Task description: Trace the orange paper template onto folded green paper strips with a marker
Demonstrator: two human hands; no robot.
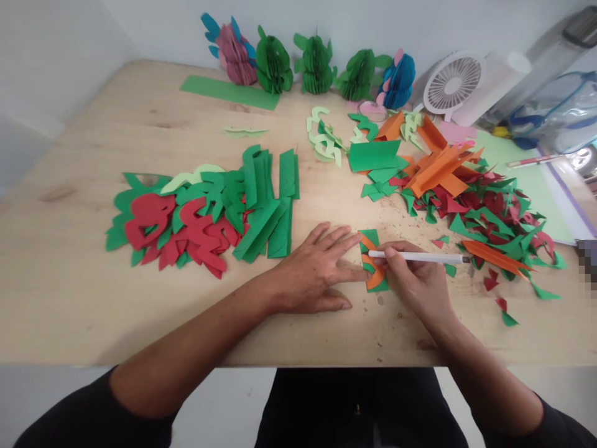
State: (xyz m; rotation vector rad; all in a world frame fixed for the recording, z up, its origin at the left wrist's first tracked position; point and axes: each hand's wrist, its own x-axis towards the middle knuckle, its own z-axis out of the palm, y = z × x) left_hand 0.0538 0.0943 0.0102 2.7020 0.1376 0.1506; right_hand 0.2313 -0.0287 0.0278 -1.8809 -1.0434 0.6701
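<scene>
A white pen is pinched in my right hand, its tip at the edge of an orange curved paper cutout. That cutout lies flat on a small green paper piece, which shows above, below and through the orange shape. My left hand rests with fingers spread, its fingertips pressing the left edge of the two papers. Left of it lie folded green paper strips and a heap of red paper cutouts mixed with green ones.
Green and red paper scraps pile up on the right, with folded orange strips on top. Along the wall stand several folded-paper figures, a white fan and a white roll. The table's front edge is near me.
</scene>
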